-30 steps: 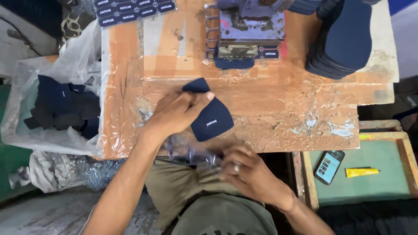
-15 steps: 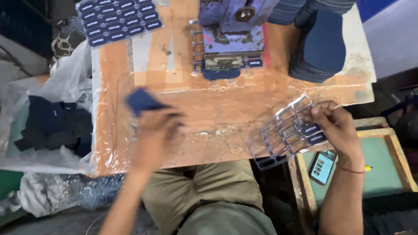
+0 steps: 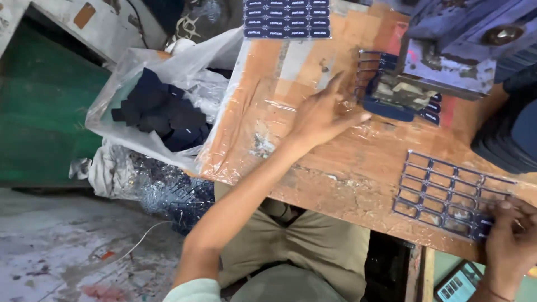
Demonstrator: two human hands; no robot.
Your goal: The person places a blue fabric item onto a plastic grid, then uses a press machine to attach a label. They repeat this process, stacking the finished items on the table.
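1. Your left hand (image 3: 321, 114) lies flat on the plastic-covered wooden table (image 3: 335, 162), fingers spread and holding nothing; its fingertips point toward 2 o'clock.
2. Just past those fingertips, at 3 o'clock from the hand, a dark blue fabric piece (image 3: 389, 109) sits at the foot of the blue press machine (image 3: 453, 50). You are very near it; whether a fingertip touches it cannot be told.
3. Your right hand (image 3: 512, 246) is at the table's near right corner, well apart from the left. Its fingers are pressed down on the corner of the blue grid frame (image 3: 447, 193).
4. The grid frame lies flat on the table, at about 4 o'clock from your left hand and 10 o'clock from your right, its empty cells showing the wood beneath.
5. A sheet of dark blue labels (image 3: 286, 18) lies at the far edge, at 11 o'clock from your left hand.
6. A clear plastic bag (image 3: 140, 67) of dark blue cloth pieces hangs off the table's left side, at 9 o'clock.
7. A stack of dark blue pieces (image 3: 514, 134) stands at the right edge, at 12 o'clock from your right hand.
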